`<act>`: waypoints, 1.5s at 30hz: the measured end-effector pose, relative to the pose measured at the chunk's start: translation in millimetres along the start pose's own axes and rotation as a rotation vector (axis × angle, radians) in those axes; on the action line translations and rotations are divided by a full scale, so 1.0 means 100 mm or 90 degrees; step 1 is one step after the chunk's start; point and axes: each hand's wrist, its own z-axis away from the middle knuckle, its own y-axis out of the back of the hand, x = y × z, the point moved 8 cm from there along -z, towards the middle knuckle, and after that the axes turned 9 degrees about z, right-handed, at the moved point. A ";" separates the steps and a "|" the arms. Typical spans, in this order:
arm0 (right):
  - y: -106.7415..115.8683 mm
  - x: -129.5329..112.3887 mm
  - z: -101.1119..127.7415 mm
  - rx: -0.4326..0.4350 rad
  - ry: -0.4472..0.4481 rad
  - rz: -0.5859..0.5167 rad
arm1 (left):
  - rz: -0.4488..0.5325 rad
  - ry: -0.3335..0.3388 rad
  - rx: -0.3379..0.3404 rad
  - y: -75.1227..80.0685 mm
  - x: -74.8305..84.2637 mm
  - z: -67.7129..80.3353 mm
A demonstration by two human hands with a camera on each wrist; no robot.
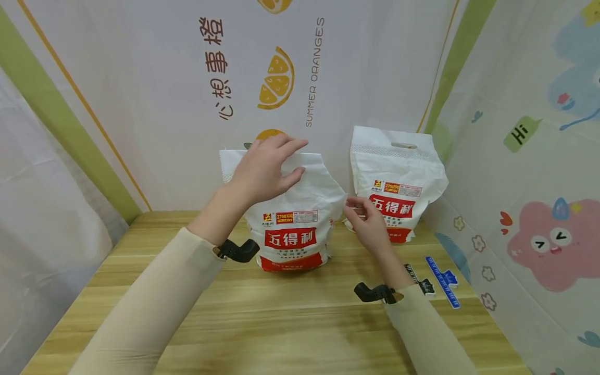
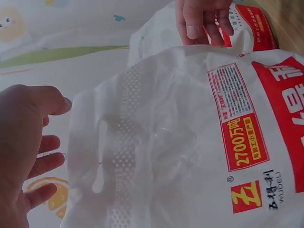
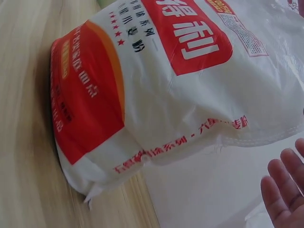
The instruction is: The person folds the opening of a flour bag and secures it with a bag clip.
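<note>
A white flour bag (image 1: 290, 237) with red labels stands upright on the wooden table. Over its top edge is my left hand (image 1: 264, 166), fingers spread and partly bent, holding nothing. In the left wrist view the thumb tip lies right at the top edge, near the slotted handle (image 2: 99, 156). My right hand (image 1: 367, 221) is at the bag's right side, fingers loosely bent with nothing in them. The right wrist view has these fingers (image 3: 280, 190) just apart from the bag's side (image 3: 190, 128). A second, similar flour bag (image 1: 398, 172) stands behind the right hand.
A blue ruler-like strip (image 1: 442, 281) and a black-and-white one (image 1: 422, 281) lie at the right of the wooden table (image 1: 244, 323). Behind the bags hangs a white printed curtain (image 1: 164, 104). A patterned sheet (image 1: 515, 208) borders the right side.
</note>
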 end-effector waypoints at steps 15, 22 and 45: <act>-0.08 -0.05 -0.10 0.055 -0.021 -0.117 | 0.092 0.125 -0.104 -0.29 -0.23 -0.26; -0.04 -0.08 -0.12 0.092 0.009 -0.100 | 0.103 0.136 -0.098 -0.27 -0.24 -0.28; -0.07 -0.07 -0.08 0.118 0.035 -0.112 | 0.139 0.087 -0.057 -0.18 -0.21 -0.25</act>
